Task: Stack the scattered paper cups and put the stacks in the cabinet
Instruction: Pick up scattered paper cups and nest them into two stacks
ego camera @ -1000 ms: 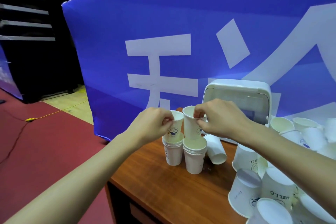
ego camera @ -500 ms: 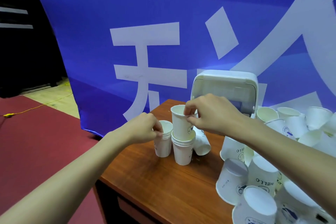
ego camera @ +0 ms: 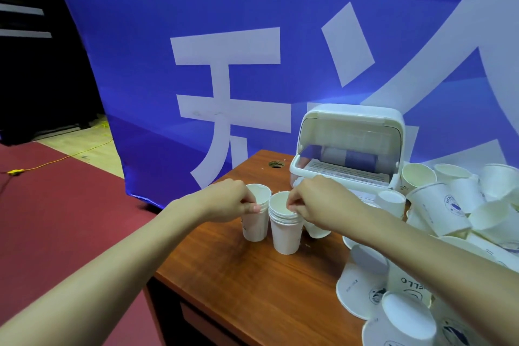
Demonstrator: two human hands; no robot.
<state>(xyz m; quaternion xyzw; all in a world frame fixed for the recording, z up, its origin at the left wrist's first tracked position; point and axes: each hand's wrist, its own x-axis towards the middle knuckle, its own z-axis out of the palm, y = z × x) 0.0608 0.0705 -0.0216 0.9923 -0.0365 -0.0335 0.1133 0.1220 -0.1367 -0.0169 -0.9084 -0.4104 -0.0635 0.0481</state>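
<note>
I have both hands over the left end of the table (ego camera: 247, 298), each on its own short stack of paper cups. My left hand (ego camera: 224, 201) pinches the rim of the left stack (ego camera: 254, 229), thumb on the near side and the other fingers curled over the lip. My right hand (ego camera: 317, 199) pinches the rim of the right stack (ego camera: 283, 239) at its right edge, with the fingertips (ego camera: 292, 207) pressed together on the top cup's lip. Both stacks stand upright on the wood, side by side; I cannot tell whether they touch. Several rims show as bands at the top of the right stack.

One cup (ego camera: 317, 231) lies tipped just behind the right stack, under my right wrist. The loose cups (ego camera: 446, 205) are heaped on the right side of the table, some upside down and some on their sides, running from beside the cabinet down to the near corner.

The cabinet (ego camera: 351, 121) is a small white box with its clear lid swung up, standing at the back of the table just beyond my right hand. A blue banner (ego camera: 196, 36) with white characters stands behind the table. Red carpet (ego camera: 56, 219) covers the floor to the left, with a yellow cable (ego camera: 60, 161) lying across the floor beyond it
</note>
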